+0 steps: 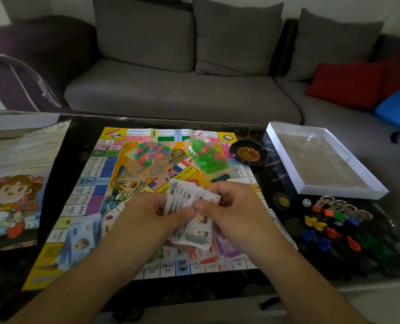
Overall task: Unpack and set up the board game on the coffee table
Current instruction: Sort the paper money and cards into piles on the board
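Observation:
The paper game board (100, 169) lies unfolded on the dark coffee table (77, 127). Over its near half both hands hold a fanned stack of grey play-money notes (189, 202). My left hand (154, 213) grips the stack from the left, thumb on top. My right hand (231, 206) pinches the notes from the right. More notes, blue (82, 237) and pink and purple (217, 256), lie spread on the board under the hands. Two clear bags of plastic pieces rest on the board's far half: a multicoloured one (151, 157) and a mostly green one (206, 157).
A small black roulette wheel (248, 153) sits at the board's far right corner. The white box tray (322, 160) lies at the table's right, with coloured pawns and character standees (334, 220) in front of it. The box lid (16, 183) lies at the left. A grey sofa (171, 90) stands behind.

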Available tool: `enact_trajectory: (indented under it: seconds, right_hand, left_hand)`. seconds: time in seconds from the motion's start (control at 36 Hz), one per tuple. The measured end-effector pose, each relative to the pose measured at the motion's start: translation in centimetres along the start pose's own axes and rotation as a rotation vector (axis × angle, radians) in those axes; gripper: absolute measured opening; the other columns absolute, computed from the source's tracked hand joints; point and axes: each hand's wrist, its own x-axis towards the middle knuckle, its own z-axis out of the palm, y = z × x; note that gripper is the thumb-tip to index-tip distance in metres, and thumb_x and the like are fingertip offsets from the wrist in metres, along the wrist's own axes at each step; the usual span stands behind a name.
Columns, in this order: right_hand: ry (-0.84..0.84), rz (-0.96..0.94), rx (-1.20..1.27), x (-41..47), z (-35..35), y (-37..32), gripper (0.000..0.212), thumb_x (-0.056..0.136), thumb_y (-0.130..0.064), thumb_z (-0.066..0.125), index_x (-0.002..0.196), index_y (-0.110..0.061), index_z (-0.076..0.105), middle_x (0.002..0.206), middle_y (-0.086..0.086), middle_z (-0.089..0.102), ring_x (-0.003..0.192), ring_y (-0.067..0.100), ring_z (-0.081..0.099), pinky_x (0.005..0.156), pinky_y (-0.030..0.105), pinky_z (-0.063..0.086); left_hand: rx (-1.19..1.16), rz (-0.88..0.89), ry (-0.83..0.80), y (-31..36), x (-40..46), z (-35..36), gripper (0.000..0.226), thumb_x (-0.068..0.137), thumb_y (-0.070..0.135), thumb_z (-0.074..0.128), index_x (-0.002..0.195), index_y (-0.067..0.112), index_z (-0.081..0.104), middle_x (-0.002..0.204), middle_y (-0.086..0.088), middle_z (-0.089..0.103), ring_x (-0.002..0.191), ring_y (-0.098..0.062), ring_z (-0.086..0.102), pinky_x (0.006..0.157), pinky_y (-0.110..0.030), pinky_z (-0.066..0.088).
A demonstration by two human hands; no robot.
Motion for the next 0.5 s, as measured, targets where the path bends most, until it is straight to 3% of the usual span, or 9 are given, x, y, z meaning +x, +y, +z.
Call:
enact_trajectory:
  seconds: [0.08, 0.28, 0.33, 0.42, 0.5]
  right_hand:
    - [-0.003, 0.052, 0.086, -0.2, -0.8, -0.1, 0.003, 0.096, -0.022, 0.076, 0.097, -0.019, 0.078, 0.076, 0.004, 0.075, 0.050, 0.003, 0.061, 0.050, 0.022, 0.045]
    - [0.132, 0.020, -0.009, -0.7, -1.0, 0.9, 0.014, 0.098, -0.032, 0.072, 0.088, -0.024, 0.077, 0.074, 0.000, 0.074, 0.064, 0.013, 0.069, 0.062, 0.038, 0.057]
    - [0.180, 0.022, -0.102, -0.8, -0.6, 1.3, 0.021, 0.099, -0.038, 0.068, 0.084, -0.024, 0.071, 0.072, -0.008, 0.069, 0.064, 0.006, 0.065, 0.061, 0.034, 0.051]
    - [0.070, 0.048, -0.092, -1.3, -0.1, 1.0, 0.022, 0.105, -0.043, 0.056, 0.089, -0.029, 0.060, 0.081, -0.011, 0.063, 0.072, -0.002, 0.060, 0.066, 0.025, 0.044]
    - [-0.062, 0.084, -0.021, -2.0, 0.2, 0.9, 0.013, 0.107, -0.045, 0.049, 0.098, -0.037, 0.055, 0.094, -0.016, 0.062, 0.089, -0.005, 0.059, 0.076, 0.025, 0.045]
  left_hand:
    - [-0.029, -0.004, 0.023, 0.2, 0.2, 0.8, 0.012, 0.093, 0.016, 0.075, 0.101, 0.015, 0.083, 0.090, -0.009, 0.082, 0.079, -0.029, 0.080, 0.060, -0.035, 0.064]
    - [-0.080, -0.052, -0.060, 0.4, 0.6, 2.5, 0.020, 0.100, 0.019, 0.064, 0.113, 0.011, 0.077, 0.098, -0.011, 0.081, 0.088, -0.030, 0.080, 0.069, -0.046, 0.067]
    - [-0.086, -0.061, -0.116, 0.4, 0.6, 3.2, 0.021, 0.102, 0.019, 0.061, 0.116, 0.014, 0.076, 0.100, -0.011, 0.080, 0.091, -0.030, 0.079, 0.071, -0.046, 0.066]
    - [-0.100, -0.073, -0.190, 0.2, 0.7, 4.3, 0.023, 0.104, 0.008, 0.057, 0.111, 0.017, 0.078, 0.103, -0.013, 0.080, 0.093, -0.033, 0.079, 0.073, -0.043, 0.065]
    - [-0.064, -0.071, -0.184, -0.3, 0.9, 5.2, 0.044, 0.096, -0.011, 0.051, 0.092, 0.021, 0.080, 0.097, -0.015, 0.080, 0.091, -0.031, 0.079, 0.077, -0.045, 0.064]
